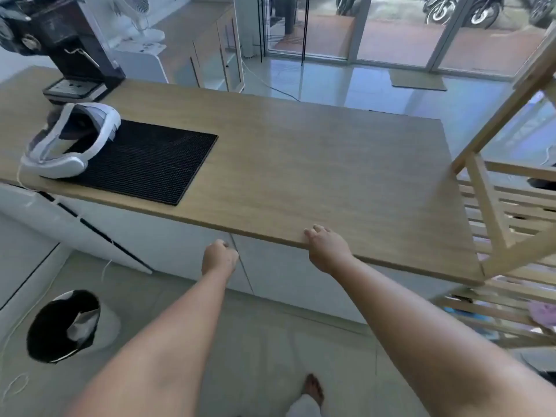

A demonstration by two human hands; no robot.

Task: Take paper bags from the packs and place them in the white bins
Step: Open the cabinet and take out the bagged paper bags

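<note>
Wooden counter (301, 164): long axis left-right, landmark.
Below counter front: white cabinet door (186, 245), presumably storage.
On counter, left end: black mat (144, 164) x1, white headset (69, 142) x1.
Paper bags, packs, white bins: count 0 visible; location cannot tell.
Right hand (326, 251) resting on counter front edge, fingers loosely curled, holding nothing.
Left hand (219, 257) just below edge, nearer door; fist closed at door edge, contents not discernible.
</note>
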